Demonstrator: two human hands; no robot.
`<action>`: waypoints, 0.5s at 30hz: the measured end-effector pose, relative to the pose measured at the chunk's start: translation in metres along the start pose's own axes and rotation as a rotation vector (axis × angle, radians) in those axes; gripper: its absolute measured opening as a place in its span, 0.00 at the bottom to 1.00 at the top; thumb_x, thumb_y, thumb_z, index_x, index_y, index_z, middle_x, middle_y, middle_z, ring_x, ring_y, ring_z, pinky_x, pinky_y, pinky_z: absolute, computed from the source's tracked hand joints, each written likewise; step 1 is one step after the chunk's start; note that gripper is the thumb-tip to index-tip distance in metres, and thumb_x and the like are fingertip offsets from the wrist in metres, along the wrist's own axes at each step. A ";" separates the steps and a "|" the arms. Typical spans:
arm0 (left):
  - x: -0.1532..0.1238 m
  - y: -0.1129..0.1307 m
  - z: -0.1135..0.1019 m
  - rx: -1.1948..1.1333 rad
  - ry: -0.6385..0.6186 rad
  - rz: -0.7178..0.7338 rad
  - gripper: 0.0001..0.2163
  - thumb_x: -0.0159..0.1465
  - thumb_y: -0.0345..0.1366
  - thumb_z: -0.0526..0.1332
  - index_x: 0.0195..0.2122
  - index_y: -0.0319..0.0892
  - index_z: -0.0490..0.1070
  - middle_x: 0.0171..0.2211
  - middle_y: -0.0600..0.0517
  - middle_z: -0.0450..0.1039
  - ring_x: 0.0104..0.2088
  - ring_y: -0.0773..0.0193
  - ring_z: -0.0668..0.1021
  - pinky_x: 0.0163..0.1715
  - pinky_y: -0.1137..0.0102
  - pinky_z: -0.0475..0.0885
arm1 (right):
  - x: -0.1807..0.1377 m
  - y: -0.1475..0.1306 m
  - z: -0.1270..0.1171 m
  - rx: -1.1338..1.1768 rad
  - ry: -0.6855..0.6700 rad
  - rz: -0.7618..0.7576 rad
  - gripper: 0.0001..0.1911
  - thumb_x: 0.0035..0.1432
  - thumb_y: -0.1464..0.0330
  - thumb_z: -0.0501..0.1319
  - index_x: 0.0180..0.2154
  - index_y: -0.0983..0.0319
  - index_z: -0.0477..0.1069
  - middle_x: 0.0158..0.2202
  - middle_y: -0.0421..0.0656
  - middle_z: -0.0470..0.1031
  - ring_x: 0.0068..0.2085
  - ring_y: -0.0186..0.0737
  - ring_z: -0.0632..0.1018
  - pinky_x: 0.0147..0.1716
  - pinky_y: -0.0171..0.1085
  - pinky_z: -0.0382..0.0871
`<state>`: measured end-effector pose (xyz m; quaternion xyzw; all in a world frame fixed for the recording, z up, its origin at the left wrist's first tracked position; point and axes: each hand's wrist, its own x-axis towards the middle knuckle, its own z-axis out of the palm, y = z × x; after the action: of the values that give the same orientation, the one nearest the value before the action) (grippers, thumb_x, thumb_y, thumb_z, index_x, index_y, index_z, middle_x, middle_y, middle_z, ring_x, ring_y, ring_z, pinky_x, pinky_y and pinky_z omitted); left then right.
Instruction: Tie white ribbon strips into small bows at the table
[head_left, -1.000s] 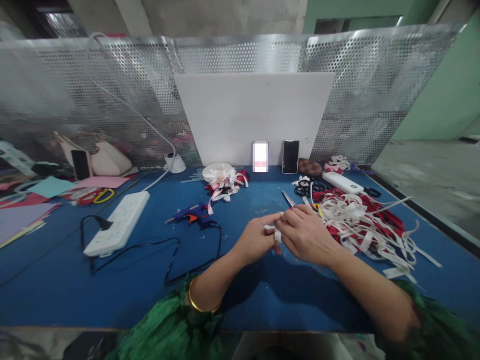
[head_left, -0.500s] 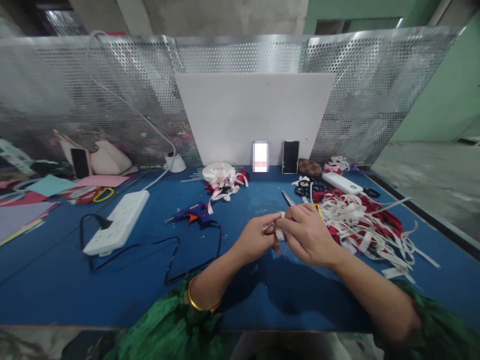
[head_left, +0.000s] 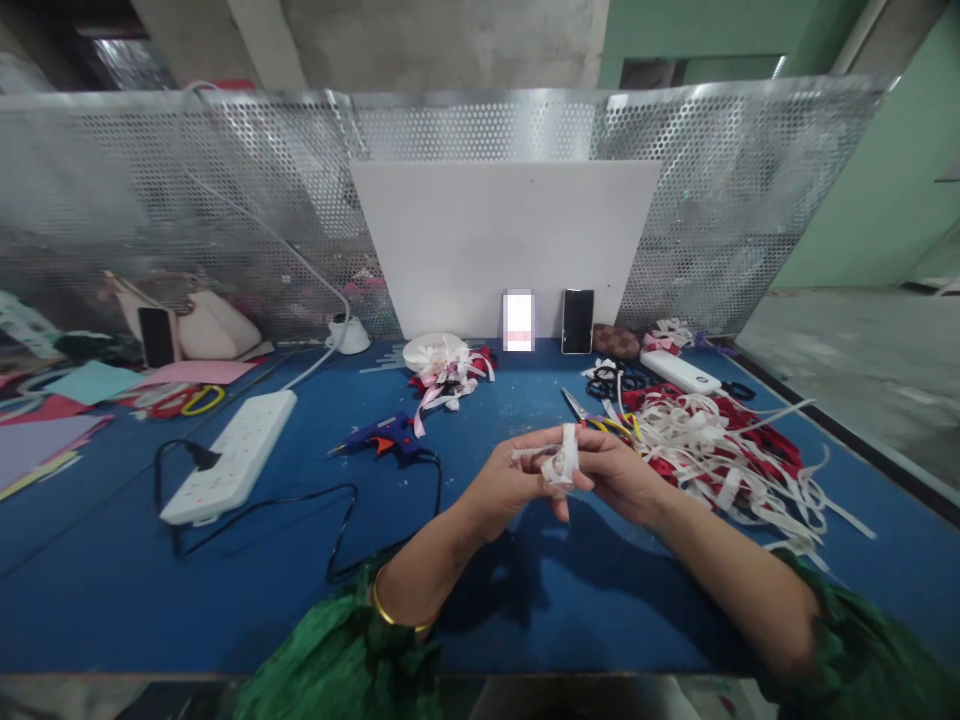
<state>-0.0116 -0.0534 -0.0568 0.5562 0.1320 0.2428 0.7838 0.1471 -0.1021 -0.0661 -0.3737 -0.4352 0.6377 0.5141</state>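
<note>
A looped white ribbon point(head_left: 564, 458) is between my two hands, above the blue table. My left hand point(head_left: 514, 482) is closed on it, with the ribbon around or against the fingers. From the other side, my right hand point(head_left: 619, 475) pinches the ribbon's right edge; its fingertips are partly hidden behind it. Just behind my right hand lie scissors point(head_left: 621, 427) with yellow handles. A heap of white ribbon strips point(head_left: 712, 440) on red fabric spreads to the right. To the left, a blue glue gun point(head_left: 386, 433) rests on its side.
A white power strip point(head_left: 232, 460) with a black cable lies at left. Ribbon bows point(head_left: 450, 372) sit by a white dish. A lit phone point(head_left: 519, 320) and a dark phone point(head_left: 577, 322) lean on a white board point(head_left: 510, 240). A white device point(head_left: 681, 373) stands behind the heap.
My right hand has turned and drawn slightly right, uncovering the white ribbon, which now stands up as a loop. The scissors' yellow handles show more. The view has shifted slightly.
</note>
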 end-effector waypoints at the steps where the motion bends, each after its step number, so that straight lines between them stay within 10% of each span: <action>1: 0.000 -0.001 0.000 -0.004 -0.003 -0.004 0.29 0.50 0.25 0.64 0.55 0.38 0.66 0.33 0.46 0.78 0.20 0.68 0.74 0.24 0.71 0.72 | -0.001 0.001 0.003 0.021 0.006 -0.008 0.17 0.47 0.68 0.66 0.41 0.64 0.75 0.33 0.46 0.78 0.30 0.37 0.76 0.31 0.35 0.70; 15: -0.001 0.009 -0.003 0.061 0.038 -0.021 0.27 0.53 0.28 0.65 0.56 0.40 0.65 0.33 0.45 0.78 0.20 0.70 0.75 0.27 0.73 0.70 | 0.001 -0.001 -0.007 -0.035 0.372 -0.253 0.10 0.47 0.66 0.65 0.26 0.62 0.64 0.23 0.36 0.70 0.24 0.32 0.73 0.27 0.32 0.65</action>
<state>-0.0164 -0.0492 -0.0495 0.5738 0.1597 0.2410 0.7662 0.1536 -0.1001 -0.0677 -0.4363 -0.3874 0.4806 0.6546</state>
